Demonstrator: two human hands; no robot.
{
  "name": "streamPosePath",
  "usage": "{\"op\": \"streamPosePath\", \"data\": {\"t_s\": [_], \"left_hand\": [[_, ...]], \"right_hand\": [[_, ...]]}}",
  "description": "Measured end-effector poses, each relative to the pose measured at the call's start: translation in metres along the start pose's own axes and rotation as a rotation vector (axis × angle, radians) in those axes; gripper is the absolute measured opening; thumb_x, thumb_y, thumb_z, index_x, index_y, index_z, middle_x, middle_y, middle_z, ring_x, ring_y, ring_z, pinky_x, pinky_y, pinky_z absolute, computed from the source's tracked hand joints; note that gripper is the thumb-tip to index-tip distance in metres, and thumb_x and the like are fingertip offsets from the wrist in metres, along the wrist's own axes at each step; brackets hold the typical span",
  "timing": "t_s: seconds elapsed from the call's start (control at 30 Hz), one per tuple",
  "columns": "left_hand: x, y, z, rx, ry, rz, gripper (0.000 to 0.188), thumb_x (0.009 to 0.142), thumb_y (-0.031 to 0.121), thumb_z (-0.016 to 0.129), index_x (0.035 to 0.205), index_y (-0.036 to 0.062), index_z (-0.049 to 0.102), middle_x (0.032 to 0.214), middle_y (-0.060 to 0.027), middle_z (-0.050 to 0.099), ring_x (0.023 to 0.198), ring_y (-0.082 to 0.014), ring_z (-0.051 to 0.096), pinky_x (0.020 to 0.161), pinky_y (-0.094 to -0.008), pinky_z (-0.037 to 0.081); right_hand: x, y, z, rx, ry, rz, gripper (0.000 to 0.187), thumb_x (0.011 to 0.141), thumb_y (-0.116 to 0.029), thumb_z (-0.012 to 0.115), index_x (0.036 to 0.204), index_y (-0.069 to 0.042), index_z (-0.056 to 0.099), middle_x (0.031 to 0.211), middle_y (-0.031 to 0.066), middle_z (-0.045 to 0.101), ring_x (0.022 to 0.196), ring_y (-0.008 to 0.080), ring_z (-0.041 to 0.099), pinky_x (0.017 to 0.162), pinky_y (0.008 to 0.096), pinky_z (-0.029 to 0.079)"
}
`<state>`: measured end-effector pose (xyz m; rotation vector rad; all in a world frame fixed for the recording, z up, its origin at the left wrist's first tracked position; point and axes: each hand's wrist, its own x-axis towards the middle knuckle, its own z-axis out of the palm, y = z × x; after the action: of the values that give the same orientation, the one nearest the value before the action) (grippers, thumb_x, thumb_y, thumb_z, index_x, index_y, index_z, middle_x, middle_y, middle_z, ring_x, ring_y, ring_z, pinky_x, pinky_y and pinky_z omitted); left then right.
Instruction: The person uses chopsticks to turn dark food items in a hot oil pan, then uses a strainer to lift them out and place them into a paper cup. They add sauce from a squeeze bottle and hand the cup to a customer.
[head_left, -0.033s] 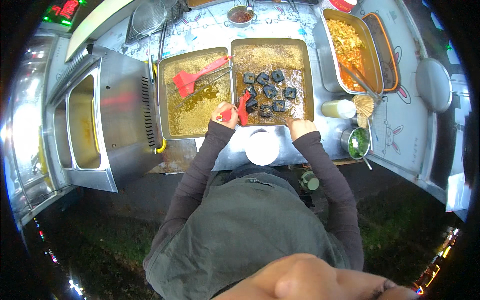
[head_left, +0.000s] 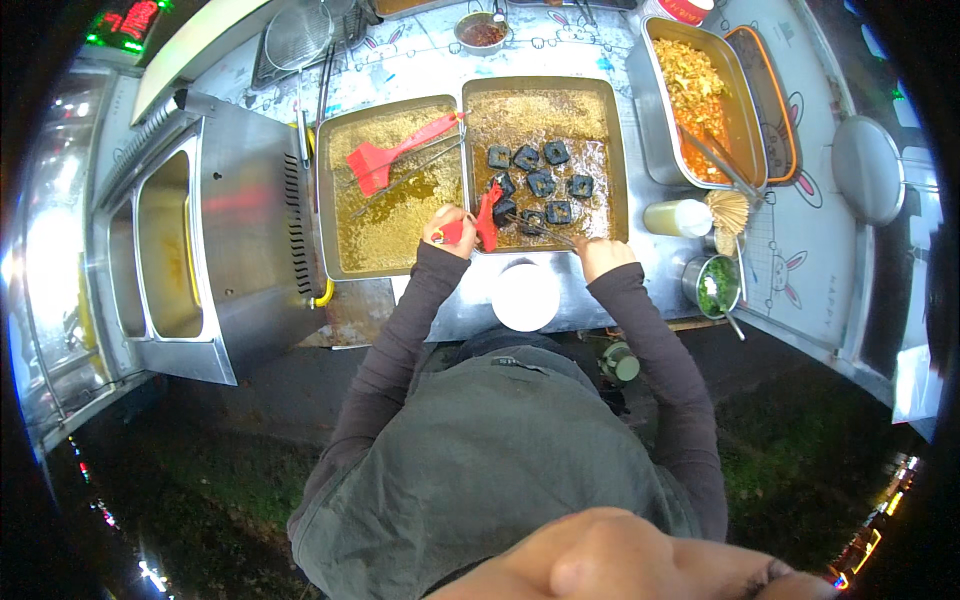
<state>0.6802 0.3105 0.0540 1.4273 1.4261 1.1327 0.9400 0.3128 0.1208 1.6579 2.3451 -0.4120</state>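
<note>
My left hand [head_left: 447, 232] is closed around a red utensil [head_left: 487, 218], perhaps silicone, whose exact kind I cannot make out. Its upper end touches the black cubes at the left side of the right griddle pan [head_left: 594, 110]. In my right hand [head_left: 602, 258] is a thin metal utensil [head_left: 550, 234], likely tongs, with its tip among the nearest cubes. Several black tofu-like cubes [head_left: 541, 183] sit in shallow bubbling oil. The left griddle pan [head_left: 340, 262] holds golden oil, with a red silicone brush [head_left: 371, 168] and a thin metal rod lying across it.
A white bowl [head_left: 525, 297] stands just before me at the counter edge. On the right are a deep tray [head_left: 757, 150] of orange-red chopped food, a squeeze bottle [head_left: 677, 219] and a pot of chopped greens [head_left: 714, 287]. A steel fryer [head_left: 245, 220] stands left; a sauce bowl [head_left: 481, 33] lies beyond.
</note>
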Motion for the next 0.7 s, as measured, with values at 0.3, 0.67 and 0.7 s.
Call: {"op": "streamPosePath", "data": {"t_s": [0.3, 0.67, 0.7], "left_hand": [[-0.006, 0.026, -0.008, -0.052, 0.063, 0.022, 0.008, 0.085, 0.003, 0.049, 0.082, -0.0024, 0.055, 0.080, -0.0098, 0.051, 0.058, -0.0150, 0.061, 0.052, -0.0246, 0.050], [0.009, 0.026, -0.009, -0.129, 0.131, -0.040, 0.005, 0.080, 0.000, 0.052, 0.080, 0.0005, 0.057, 0.074, -0.0098, 0.052, 0.061, -0.0171, 0.058, 0.056, -0.0276, 0.046], [0.014, 0.030, -0.012, -0.140, 0.195, 0.051, 0.005, 0.081, 0.001, 0.052, 0.080, -0.0004, 0.056, 0.073, -0.0091, 0.051, 0.058, -0.0143, 0.057, 0.054, -0.0262, 0.046]], "right_hand": [[0.026, -0.028, -0.069, -0.135, -0.150, -0.107, 0.016, 0.076, -0.010, 0.053, 0.076, -0.005, 0.067, 0.075, 0.0133, 0.066, 0.074, 0.0261, 0.066, 0.065, 0.0368, 0.052], [0.034, -0.026, -0.101, -0.254, -0.141, -0.020, 0.018, 0.078, -0.013, 0.052, 0.075, -0.006, 0.068, 0.074, 0.0120, 0.066, 0.074, 0.0243, 0.066, 0.066, 0.0353, 0.052], [0.037, -0.027, -0.099, -0.277, -0.113, -0.022, 0.017, 0.078, -0.013, 0.053, 0.074, -0.006, 0.068, 0.074, 0.0119, 0.066, 0.073, 0.0240, 0.066, 0.066, 0.0346, 0.052]]}}
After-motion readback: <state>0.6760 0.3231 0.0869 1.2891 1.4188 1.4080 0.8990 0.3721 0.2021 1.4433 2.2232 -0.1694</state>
